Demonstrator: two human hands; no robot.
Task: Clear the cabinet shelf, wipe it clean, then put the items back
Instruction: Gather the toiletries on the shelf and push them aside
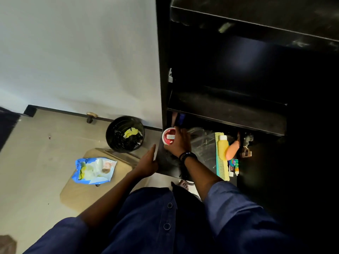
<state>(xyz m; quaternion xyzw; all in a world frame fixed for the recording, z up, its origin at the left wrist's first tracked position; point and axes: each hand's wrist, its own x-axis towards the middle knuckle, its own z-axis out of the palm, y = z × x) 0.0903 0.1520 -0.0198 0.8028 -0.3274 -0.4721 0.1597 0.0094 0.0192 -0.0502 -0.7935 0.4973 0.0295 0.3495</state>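
The tall black wooden cabinet (163,70) fills the picture from twelve to four o'clock. At eight o'clock of its foot a flat beige board (77,195) lies on the floor and carries a blue-and-white wipes packet (93,170). A round black plastic bin (117,129) stands at twelve o'clock of the board. On the lowest shelf lies a long green plastic comb (221,165). At nine o'clock of it, the right hand (178,142) curls round a round red-and-white plastic tub (168,138), holding it. The left hand (147,161), fingers straight, rests against the cabinet's lower left corner.

Left hand (148,161) flat, right hand (178,142) curled.
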